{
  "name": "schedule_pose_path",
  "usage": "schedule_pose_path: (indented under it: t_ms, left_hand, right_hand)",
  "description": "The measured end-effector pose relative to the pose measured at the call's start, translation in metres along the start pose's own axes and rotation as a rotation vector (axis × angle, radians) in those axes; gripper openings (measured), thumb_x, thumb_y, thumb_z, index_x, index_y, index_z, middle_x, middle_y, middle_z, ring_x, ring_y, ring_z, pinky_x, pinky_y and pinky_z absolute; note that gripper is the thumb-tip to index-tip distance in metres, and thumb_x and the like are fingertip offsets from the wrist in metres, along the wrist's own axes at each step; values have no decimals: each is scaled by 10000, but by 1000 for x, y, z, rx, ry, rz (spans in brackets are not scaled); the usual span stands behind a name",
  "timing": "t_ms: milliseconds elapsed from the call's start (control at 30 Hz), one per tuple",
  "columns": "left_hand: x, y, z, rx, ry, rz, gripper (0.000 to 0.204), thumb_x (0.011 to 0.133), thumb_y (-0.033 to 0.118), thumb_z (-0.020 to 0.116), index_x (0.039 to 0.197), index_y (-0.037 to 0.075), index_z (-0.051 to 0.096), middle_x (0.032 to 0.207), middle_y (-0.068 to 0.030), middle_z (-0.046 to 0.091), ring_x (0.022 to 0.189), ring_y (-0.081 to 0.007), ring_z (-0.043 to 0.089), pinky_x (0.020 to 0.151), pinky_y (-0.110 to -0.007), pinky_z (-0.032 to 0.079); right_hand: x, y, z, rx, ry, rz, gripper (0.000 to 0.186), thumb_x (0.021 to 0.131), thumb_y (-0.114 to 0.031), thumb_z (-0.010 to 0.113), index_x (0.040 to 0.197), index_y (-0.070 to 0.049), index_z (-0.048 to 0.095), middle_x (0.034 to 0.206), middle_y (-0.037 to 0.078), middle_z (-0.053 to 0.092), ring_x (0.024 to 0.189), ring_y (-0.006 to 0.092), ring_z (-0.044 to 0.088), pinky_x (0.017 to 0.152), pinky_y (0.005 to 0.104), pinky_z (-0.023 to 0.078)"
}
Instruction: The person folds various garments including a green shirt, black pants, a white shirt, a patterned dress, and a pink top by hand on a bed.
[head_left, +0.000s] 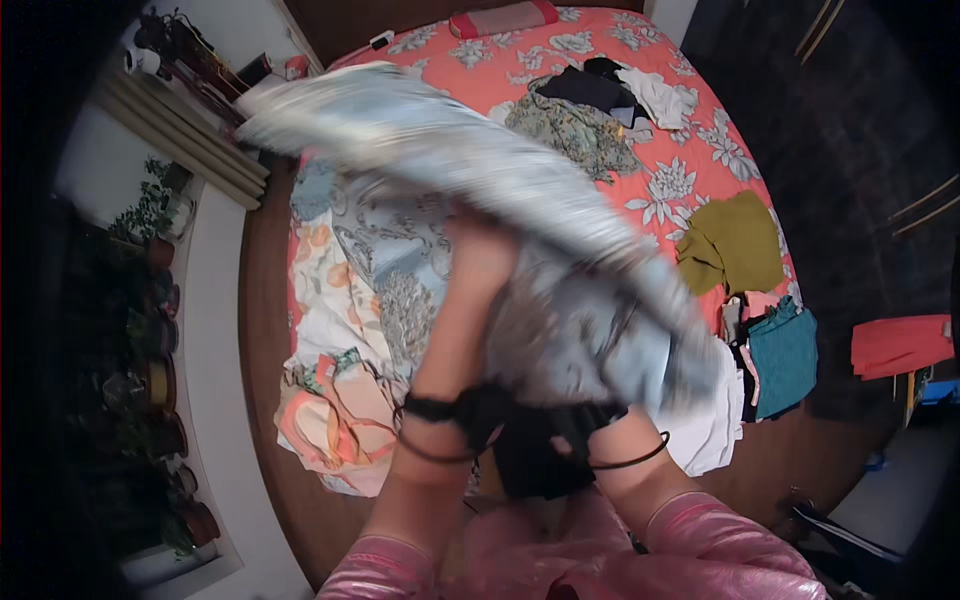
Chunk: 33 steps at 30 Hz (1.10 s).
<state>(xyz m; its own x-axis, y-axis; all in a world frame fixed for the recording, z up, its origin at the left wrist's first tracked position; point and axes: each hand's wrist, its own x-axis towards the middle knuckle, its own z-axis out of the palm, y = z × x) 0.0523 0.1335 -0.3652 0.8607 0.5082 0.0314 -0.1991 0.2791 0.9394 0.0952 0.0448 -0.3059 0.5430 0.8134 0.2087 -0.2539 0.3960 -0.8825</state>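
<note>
A large light blue patterned cloth [590, 215] spreads across the middle, its raised upper fold smeared by motion. My left hand [483, 245] reaches up into it and appears to grip it; the fingertips disappear under the blurred fold. The cloth covers my right hand, and only the right forearm [630, 455] with a black wrist strap shows, so its fingers cannot be made out. Left of the cloth lie a white floral cloth [335, 290] and a peach garment [345, 415]. Close to the right forearm is a white folded cloth [708, 425].
The bed [665, 190] has a coral floral cover. On it lie a patterned garment with dark pieces [585, 95], a white garment [660, 97], an olive garment [735, 245] and a teal folded garment [783, 360]. Potted plants [155, 380] line the left ledge; a curtain [185, 145] hangs behind.
</note>
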Motion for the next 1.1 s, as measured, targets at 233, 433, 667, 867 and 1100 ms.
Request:
schedule_pose_path:
  t_ms: [233,433,667,867,1100]
  left_hand:
    - [-63,-202,-33,829,-257,-277,495,798,295,634,1201,39,507,1181,-135,546,1158,-323,449,997,-459,309]
    - [-160,-210,-118,1293,777,-229,483,778,309,660,1139,8,546,1103,-145,572,1034,-334,526,883,-435,415]
    - [-171,-204,-178,-757,764,-632,422,890,12,495,1297,10,386,1166,-97,530,990,-177,529,829,-258,450]
    - [-200,-261,-212,-350,504,-348,359,888,141,553,1221,39,466,1147,-135,563,1041,-278,552,919,-366,448]
    - [-184,-241,-199,-1065,721,-479,374,917,174,500,1259,34,439,1208,-113,529,1100,-268,500,967,-371,392]
  right_hand:
    - [-164,168,-167,910,905,524,691,858,-599,420,1350,-119,352,1389,138,353,1310,293,283,1081,517,152]
    - [-201,212,-213,580,1190,666,599,776,-608,567,1179,-174,474,1259,71,450,1240,284,322,1022,510,231]
    - [-185,239,-260,317,1306,710,665,694,-454,755,1207,-139,473,1148,75,483,1055,256,439,958,405,339]
    - [-163,222,-238,417,1198,588,508,746,-263,741,1182,-105,535,1093,47,591,949,230,563,818,358,437]
    - [-90,180,-169,-534,888,181,343,742,-75,622,1046,65,547,986,93,606,859,173,573,769,304,451]
